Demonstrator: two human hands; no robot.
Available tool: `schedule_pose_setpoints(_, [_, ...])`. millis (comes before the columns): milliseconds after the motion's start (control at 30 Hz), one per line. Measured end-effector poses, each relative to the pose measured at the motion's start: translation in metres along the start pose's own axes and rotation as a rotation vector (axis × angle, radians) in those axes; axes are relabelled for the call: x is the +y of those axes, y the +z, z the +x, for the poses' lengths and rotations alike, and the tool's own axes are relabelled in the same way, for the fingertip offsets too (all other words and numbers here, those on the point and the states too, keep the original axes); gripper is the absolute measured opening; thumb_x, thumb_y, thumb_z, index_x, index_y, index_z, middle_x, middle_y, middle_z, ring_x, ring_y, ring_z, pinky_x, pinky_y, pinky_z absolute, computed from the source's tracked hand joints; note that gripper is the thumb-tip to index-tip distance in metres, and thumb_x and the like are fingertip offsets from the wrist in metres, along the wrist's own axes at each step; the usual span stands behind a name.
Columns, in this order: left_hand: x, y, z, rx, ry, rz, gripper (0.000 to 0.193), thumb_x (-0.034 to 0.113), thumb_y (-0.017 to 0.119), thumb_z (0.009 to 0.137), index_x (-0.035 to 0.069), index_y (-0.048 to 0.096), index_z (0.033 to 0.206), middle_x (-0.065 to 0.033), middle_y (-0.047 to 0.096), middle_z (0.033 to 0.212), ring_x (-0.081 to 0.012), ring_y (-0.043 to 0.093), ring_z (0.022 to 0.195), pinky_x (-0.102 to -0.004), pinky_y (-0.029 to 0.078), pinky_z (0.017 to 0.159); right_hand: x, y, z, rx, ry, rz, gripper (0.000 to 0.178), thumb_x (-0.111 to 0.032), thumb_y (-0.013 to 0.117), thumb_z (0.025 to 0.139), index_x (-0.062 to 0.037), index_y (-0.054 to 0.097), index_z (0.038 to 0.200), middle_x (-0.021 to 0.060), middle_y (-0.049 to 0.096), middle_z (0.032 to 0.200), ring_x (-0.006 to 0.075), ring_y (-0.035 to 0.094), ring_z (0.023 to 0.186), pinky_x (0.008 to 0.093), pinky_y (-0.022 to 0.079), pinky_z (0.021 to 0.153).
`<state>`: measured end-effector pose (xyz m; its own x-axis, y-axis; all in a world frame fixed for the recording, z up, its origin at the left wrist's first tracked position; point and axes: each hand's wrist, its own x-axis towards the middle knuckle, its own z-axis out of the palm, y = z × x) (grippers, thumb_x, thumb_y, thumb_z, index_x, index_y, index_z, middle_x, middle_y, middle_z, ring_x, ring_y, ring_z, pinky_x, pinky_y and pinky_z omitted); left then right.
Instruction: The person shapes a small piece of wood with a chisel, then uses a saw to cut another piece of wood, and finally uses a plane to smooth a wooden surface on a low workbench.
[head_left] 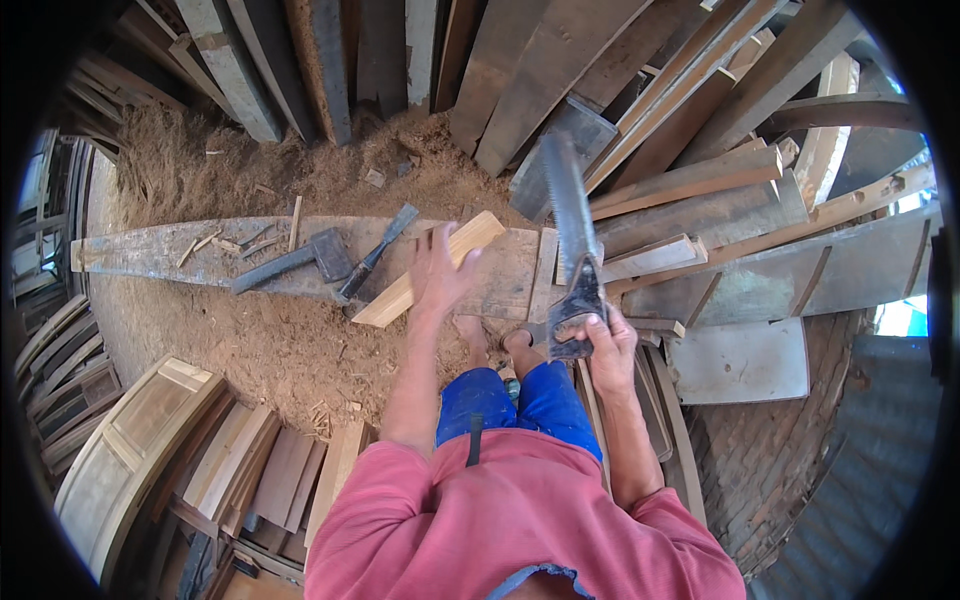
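Observation:
My right hand (pixel 612 350) is wrapped round the dark handle of a handsaw (pixel 570 205). The saw's toothed blade points up and away from me, slightly blurred. Over a short, light wooden block (pixel 400 296) is my left hand (pixel 438 268), its fingers and thumb spread; whether it touches the block I cannot tell. The block lies slantwise across a long worn plank (pixel 140 249). Left of the block on the plank rest a chisel (pixel 376 256) and a mallet (pixel 328 256) with a dark head.
Wood shavings (pixel 290 345) cover the ground around the plank. Tall boards (pixel 380 60) lean along the far side. Stacked timber (pixel 690 190) crowds the right. A panelled wooden door (pixel 140 440) and cut boards (pixel 232 460) stand at the near left.

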<state>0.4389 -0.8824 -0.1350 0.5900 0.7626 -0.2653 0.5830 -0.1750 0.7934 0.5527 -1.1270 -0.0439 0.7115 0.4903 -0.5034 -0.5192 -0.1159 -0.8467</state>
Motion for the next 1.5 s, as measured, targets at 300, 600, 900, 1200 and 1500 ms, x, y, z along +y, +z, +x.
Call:
schedule_pose_setpoints(300, [-0.093, -0.006, -0.015, -0.124, 0.115, 0.661, 0.066, 0.021, 0.077, 0.078, 0.004, 0.050, 0.136, -0.0180, 0.050, 0.129, -0.0380, 0.044, 0.121, -0.0497, 0.036, 0.101, -0.010, 0.007, 0.005, -0.021, -0.070, -0.460, 0.033, -0.012, 0.054, 0.099, 0.0053, 0.058, 0.126, 0.0031, 0.060, 0.084, 0.0092, 0.058, 0.074, 0.0251, 0.049, 0.071])
schedule_pose_setpoints(600, [-0.057, 0.045, 0.038, -0.042, 0.310, 0.332, 0.050, 0.015, 0.069, 0.082, 0.007, 0.054, 0.130, -0.0175, 0.057, 0.118, -0.0369, 0.050, 0.113, -0.0490, 0.038, 0.098, 0.006, 0.042, 0.017, -0.136, -0.245, -0.808, 0.036, -0.012, 0.058, 0.095, -0.0028, 0.059, 0.130, 0.0138, 0.069, 0.076, 0.0178, 0.069, 0.073, 0.0334, 0.054, 0.069])
schedule_pose_setpoints(900, [-0.071, 0.066, 0.045, 0.199, 0.326, 0.362, 0.023, 0.014, 0.068, 0.084, 0.022, 0.069, 0.105, -0.0012, 0.061, 0.100, -0.0279, 0.051, 0.101, -0.0426, 0.037, 0.085, 0.029, 0.028, 0.030, -0.106, -0.332, -0.911, 0.034, -0.011, 0.058, 0.094, -0.0021, 0.061, 0.127, 0.0137, 0.069, 0.076, 0.0199, 0.069, 0.068, 0.0341, 0.054, 0.066])
schedule_pose_setpoints(1200, [-0.057, 0.064, 0.048, 0.215, 0.304, 0.453, 0.018, 0.016, 0.068, 0.084, 0.024, 0.072, 0.099, 0.0015, 0.061, 0.097, -0.0251, 0.050, 0.100, -0.0413, 0.037, 0.083, 0.026, 0.029, 0.027, -0.133, -0.272, -0.885, 0.033, -0.012, 0.059, 0.094, -0.0048, 0.062, 0.127, 0.0161, 0.069, 0.076, 0.0239, 0.070, 0.069, 0.0363, 0.054, 0.068])
schedule_pose_setpoints(1500, [-0.056, 0.064, 0.049, 0.187, 0.273, 0.465, 0.011, 0.020, 0.066, 0.087, 0.023, 0.070, 0.098, -0.0002, 0.061, 0.098, -0.0268, 0.050, 0.099, -0.0417, 0.038, 0.081, 0.009, 0.055, 0.030, -0.117, -0.210, -0.819, 0.033, -0.007, 0.059, 0.091, 0.0025, 0.062, 0.122, 0.0218, 0.070, 0.080, 0.0326, 0.072, 0.077, 0.0400, 0.055, 0.073])
